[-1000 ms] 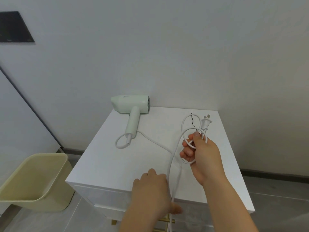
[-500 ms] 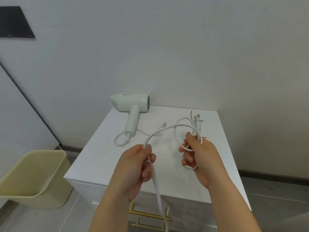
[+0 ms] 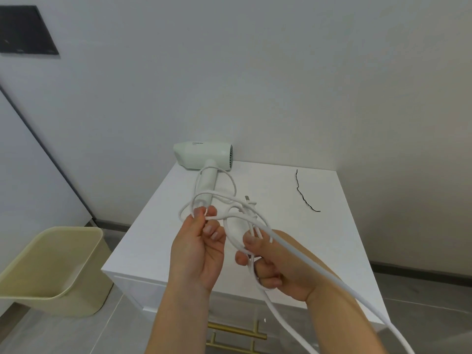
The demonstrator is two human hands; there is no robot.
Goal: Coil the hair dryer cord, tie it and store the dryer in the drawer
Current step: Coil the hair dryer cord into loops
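A pale green hair dryer [image 3: 204,159] lies on the white cabinet top [image 3: 306,238] near the back wall, handle pointing toward me. Its white cord [image 3: 306,267] loops in the air above the cabinet and runs off past my right arm. My right hand [image 3: 275,267] holds several loops of the cord; the plug [image 3: 249,201] pokes out behind them. My left hand [image 3: 199,246] pinches a strand of the cord between thumb and fingertips. A thin black twist tie [image 3: 304,194] lies on the cabinet top at the back right. Gold drawer handles [image 3: 235,333] show below the front edge.
A beige plastic bin [image 3: 56,269] stands on the floor left of the cabinet. White walls close off the back and right. A dark panel [image 3: 25,29] hangs on the wall at upper left. Grey floor tiles lie on both sides.
My hands have come closer together and nearer to me. The left hand brought its strand over to the right hand's loops. The black twist tie, earlier behind the loops, now lies in plain sight.
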